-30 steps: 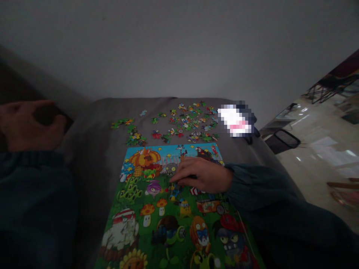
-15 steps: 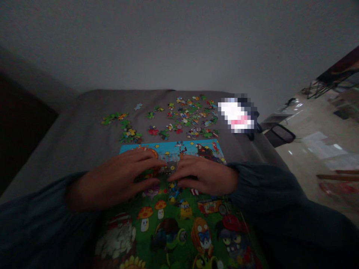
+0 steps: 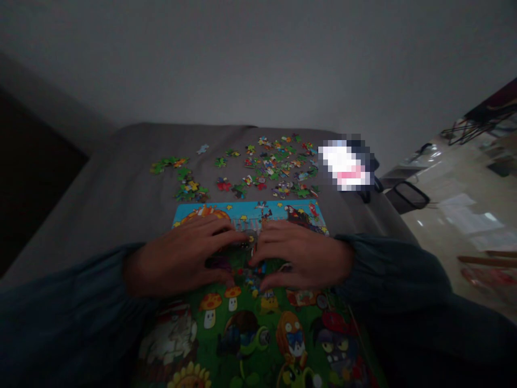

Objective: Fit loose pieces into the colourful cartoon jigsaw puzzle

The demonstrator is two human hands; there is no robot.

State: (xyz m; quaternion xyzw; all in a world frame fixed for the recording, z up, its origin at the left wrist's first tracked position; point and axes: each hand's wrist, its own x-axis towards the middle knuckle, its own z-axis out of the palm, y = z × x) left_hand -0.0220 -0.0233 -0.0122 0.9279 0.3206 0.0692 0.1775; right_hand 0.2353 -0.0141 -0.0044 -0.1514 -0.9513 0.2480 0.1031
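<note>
A colourful cartoon jigsaw picture (image 3: 250,303) lies before me, with a blue starry strip along its far edge and green ground nearer. My left hand (image 3: 181,258) rests palm down over its upper left part, thumb apart from the fingers. Over the upper right part lies my right hand (image 3: 302,256), also palm down with its fingers loosely bent and apart. The fingertips of both hands come close together near a grey cartoon figure in the middle. No piece shows in either hand, though the palms hide what is under them.
Many loose jigsaw pieces (image 3: 278,164) are scattered beyond the picture on the grey cloth (image 3: 133,178). A curved group of pieces (image 3: 189,186) lies left, near a pale blue piece (image 3: 202,149). A blurred-out bright object (image 3: 345,164) stands at the right edge, before the wall.
Both hands have shifted slightly right in the view and stay on the picture. The right thumb has moved lower, away from its fingers. The whole view has shifted a little.
</note>
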